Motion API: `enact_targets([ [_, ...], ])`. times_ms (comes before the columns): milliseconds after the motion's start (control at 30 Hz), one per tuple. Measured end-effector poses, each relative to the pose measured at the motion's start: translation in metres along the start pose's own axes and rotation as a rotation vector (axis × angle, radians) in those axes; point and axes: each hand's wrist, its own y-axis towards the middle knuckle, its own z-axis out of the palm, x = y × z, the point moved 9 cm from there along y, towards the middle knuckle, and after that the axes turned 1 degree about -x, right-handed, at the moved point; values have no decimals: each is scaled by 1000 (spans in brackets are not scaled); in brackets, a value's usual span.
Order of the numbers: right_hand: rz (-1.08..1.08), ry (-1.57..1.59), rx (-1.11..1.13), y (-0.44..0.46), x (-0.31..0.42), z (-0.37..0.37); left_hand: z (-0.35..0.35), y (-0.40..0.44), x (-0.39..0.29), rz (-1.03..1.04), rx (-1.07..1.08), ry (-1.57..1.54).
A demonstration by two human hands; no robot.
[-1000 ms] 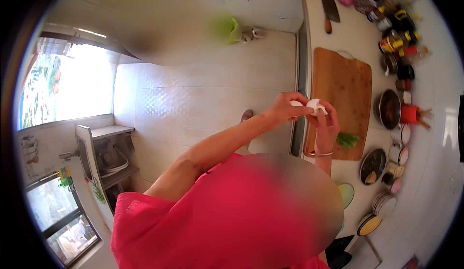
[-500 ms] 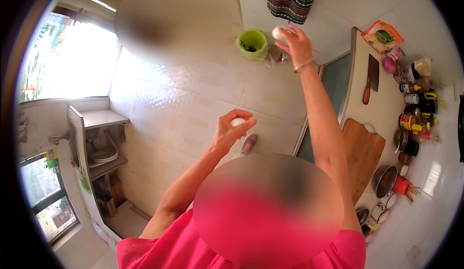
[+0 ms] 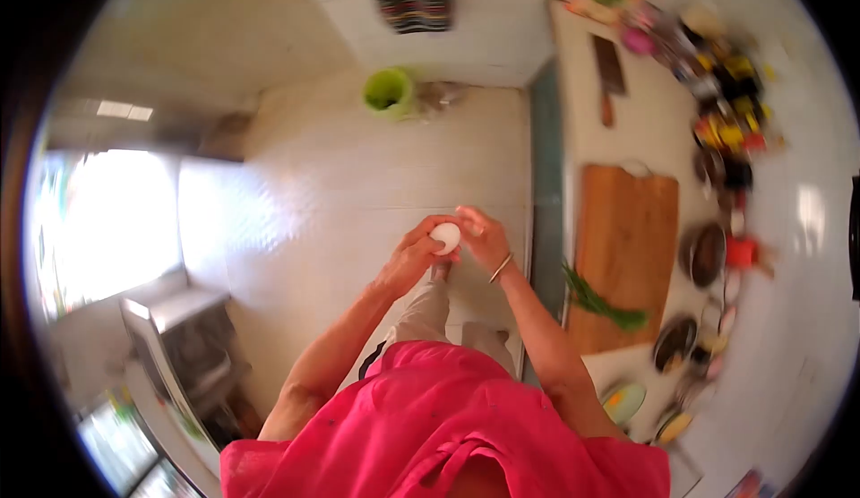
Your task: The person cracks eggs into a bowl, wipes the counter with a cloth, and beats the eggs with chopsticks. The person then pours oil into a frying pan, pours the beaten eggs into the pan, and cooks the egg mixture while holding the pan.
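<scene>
A white egg (image 3: 445, 238) sits in the fingers of my left hand (image 3: 414, 254), in front of my body above the tiled floor. My left thumb lies across its lower left side. Close against the egg's right side is my right hand (image 3: 485, 239), wearing a bracelet, its fingers curled toward the egg and partly blurred. What lies inside those right fingers, if anything, is hidden.
On the counter to the right are a wooden cutting board (image 3: 627, 247) with green scallions (image 3: 605, 299), a cleaver (image 3: 608, 77), several jars and a pan (image 3: 705, 254). A green bin (image 3: 389, 94) stands on the floor ahead.
My right hand, which held a white egg-like object far out near the bin, has come back beside my left hand. The view has shifted, and more of the counter shows, with scallions on the board.
</scene>
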Motion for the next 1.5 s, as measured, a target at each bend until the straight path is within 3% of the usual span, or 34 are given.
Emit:
enact_targets([
  [100, 65, 223, -152, -99, -11, -44, 75, 16, 21, -27, 204, 144],
  [200, 275, 406, -236, -196, -10, -99, 177, 11, 52, -78, 439, 198],
  [267, 244, 443, -402, -261, 0, -134, 233, -8, 80, -84, 588, 361],
  [467, 225, 619, -830, -465, -30, -199, 367, -56, 261, -146, 901, 704],
  [567, 236, 672, -930, -540, -52, -208, 394, -56, 341, 165, 961, 990],
  [667, 252, 659, -971, -585, -59, -216, 418, -75, 361, 618, 855, 1086],
  [767, 251, 698, -1001, -614, -71, -223, 415, -86, 403, 821, 845, 1232],
  [867, 231, 617, -997, -636, -79, -235, 409, -88, 425, 832, 845, 1333],
  [967, 164, 581, -996, -650, -84, -252, 403, -69, 420, 585, 807, 1247],
  [1100, 146, 515, -1041, -656, -98, -285, 420, -71, 413, -188, 721, 794],
  [1200, 203, 340, -1194, -656, -120, -316, 450, -77, 402, -229, 751, 719],
  [1233, 180, 226, -1201, -653, -117, -323, 452, -72, 407, -292, 797, 540],
  [1400, 200, -154, -1084, -625, -96, -308, 489, -77, 407, -452, 992, 402],
  [1433, 196, -116, -1143, -631, -98, -303, 495, -78, 410, -480, 1046, 416],
  [1500, 404, 153, -1306, -663, -117, -290, 516, -80, 410, -401, 1129, 634],
])
